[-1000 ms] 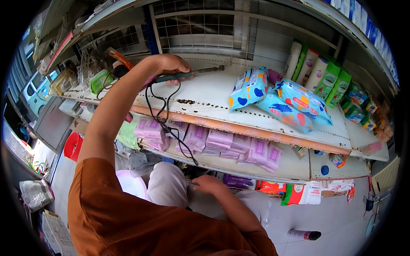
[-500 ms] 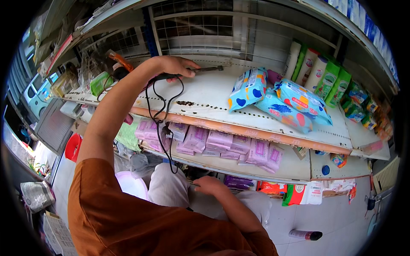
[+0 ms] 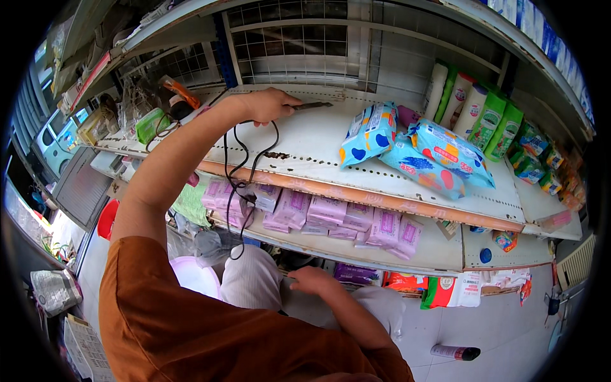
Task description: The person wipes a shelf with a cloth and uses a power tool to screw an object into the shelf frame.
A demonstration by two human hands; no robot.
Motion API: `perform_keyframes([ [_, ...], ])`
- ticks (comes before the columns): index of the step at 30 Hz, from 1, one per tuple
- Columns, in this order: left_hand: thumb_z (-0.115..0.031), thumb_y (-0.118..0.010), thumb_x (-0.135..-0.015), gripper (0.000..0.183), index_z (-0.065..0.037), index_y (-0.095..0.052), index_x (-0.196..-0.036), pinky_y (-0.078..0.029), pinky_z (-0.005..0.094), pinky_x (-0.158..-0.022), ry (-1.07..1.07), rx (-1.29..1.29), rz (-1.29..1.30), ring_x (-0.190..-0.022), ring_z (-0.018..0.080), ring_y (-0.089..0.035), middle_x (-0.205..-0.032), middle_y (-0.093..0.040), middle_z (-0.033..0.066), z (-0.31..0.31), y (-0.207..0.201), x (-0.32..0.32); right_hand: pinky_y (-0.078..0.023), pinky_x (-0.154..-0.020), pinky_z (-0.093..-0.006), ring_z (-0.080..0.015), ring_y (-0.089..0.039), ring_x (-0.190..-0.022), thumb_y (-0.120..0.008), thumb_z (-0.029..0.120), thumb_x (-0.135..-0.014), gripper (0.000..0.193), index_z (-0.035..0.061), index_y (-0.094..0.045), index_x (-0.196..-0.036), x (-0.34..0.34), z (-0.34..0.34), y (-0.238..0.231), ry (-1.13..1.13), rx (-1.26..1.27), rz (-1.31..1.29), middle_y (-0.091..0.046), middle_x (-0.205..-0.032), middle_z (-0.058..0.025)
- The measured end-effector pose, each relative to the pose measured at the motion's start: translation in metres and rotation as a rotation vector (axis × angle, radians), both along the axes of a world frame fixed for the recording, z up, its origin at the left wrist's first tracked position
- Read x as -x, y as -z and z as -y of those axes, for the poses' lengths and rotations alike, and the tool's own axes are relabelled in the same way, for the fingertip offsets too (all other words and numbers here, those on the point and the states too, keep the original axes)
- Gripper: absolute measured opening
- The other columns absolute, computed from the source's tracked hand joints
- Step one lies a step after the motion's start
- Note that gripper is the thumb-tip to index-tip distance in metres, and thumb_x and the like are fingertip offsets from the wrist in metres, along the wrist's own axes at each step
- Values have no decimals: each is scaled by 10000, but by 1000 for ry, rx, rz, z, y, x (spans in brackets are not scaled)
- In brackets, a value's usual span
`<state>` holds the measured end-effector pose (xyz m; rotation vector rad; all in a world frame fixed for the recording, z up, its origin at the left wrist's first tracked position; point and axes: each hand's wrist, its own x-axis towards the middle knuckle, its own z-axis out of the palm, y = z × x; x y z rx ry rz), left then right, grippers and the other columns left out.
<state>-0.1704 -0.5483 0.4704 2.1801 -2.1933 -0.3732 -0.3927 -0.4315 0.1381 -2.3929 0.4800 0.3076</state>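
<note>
My left hand (image 3: pixel 272 107) reaches across the upper shelf with its fingers wrapped round a slim, dark corded tool (image 3: pixel 315 105). The tool's narrow end points right, just over the white shelf top (image 3: pixel 305 137); its handle is mostly hidden by the hand. A black cord (image 3: pixel 230 169) loops from it over the shelf's front edge and hangs down. My right hand (image 3: pixel 310 280) is low in front of my lap, beneath the lower shelf's edge. Its finger and thumb are a little apart, with nothing visible between them.
Blue wipe packs (image 3: pixel 417 153) lie right of the tool, before green and white bottles (image 3: pixel 487 118). Lilac tissue packs (image 3: pixel 344 213) fill the lower shelf. A wire grid (image 3: pixel 286 48) backs the shelf. On the floor lie a dark-capped can (image 3: pixel 455 351) and a red basin (image 3: pixel 108 218).
My left hand has shifted slightly right along the tool, covering more of its handle. The cord's hanging loop has swung left and risen. My right hand's finger and thumb have parted.
</note>
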Motion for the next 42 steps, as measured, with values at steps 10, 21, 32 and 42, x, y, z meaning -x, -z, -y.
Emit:
perform_keyframes([
  [10,-174,-391,-907,432,-127,-431,-1335,-439,320,-431,98,-15,167,-390,176,-489,-680,-565,143,51,-6,2,-469,-835,-419,-311,-577,-986,-589,306,-796,379,129,-585,-1131,-2,-2,7,-26,-34,59,-613,-1076,-103],
  [21,-154,-409,-894,437,-96,-435,-1327,-429,322,-383,44,-103,112,-355,172,-458,-590,-517,87,58,-23,26,-470,-820,-431,-308,-579,-976,-571,283,-776,349,130,-605,-1088,0,-2,1,-19,-29,75,-615,-1066,-104],
  [32,-156,-427,-890,441,-86,-434,-1325,-414,307,-377,48,-135,42,-351,162,-456,-545,-478,79,54,-29,28,-473,-811,-432,-306,-583,-968,-575,290,-782,341,146,-610,-1089,2,-1,3,-24,-31,46,-623,-1042,-105],
  [42,-152,-431,-887,440,-87,-440,-1322,-403,317,-377,66,-144,81,-349,155,-449,-567,-492,80,61,-28,34,-454,-861,-418,-307,-561,-1025,-581,323,-799,397,145,-585,-1154,3,0,12,-56,-54,16,-599,-1118,-114],
])
